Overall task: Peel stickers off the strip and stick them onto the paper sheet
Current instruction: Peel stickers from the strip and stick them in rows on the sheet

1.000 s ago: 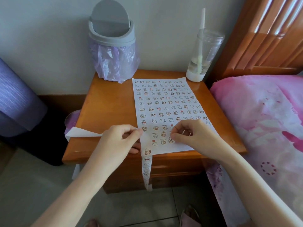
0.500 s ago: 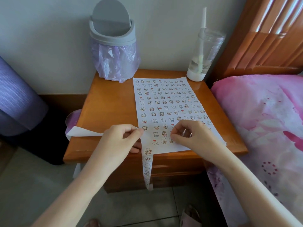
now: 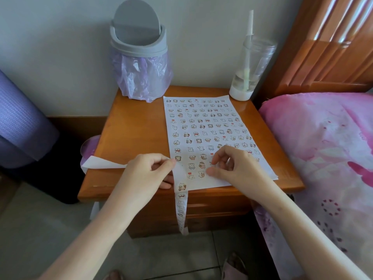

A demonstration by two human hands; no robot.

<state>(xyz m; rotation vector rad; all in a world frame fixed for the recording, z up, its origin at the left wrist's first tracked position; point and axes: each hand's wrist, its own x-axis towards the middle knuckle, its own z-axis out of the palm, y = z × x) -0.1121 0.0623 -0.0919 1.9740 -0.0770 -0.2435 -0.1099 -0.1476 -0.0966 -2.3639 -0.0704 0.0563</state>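
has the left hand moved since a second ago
No: the left hand still pinches the strip at the same spot beside the sheet's near left corner, by the table's front edge.

A wooden bedside table (image 3: pixel 137 126) carries a grey swing-lid bin (image 3: pixel 139 43) lined with a purple bag (image 3: pixel 141 75) at its far left; a clear tumbler (image 3: pixel 250 65) with a straw (image 3: pixel 250 23) stands far right. A wooden headboard (image 3: pixel 327 47) and pink bedding (image 3: pixel 323 148) lie right; a purple rolled mat (image 3: pixel 18 118) lies left.

Wooden nightstand (image 3: pixel 137 126) against pale wall (image 3: pixel 60 47), grey tile floor (image 3: pixel 50 229) below. Bed (image 3: pixel 323 148) w/ pink cover on rt, wood headboard (image 3: pixel 327 47) behind.
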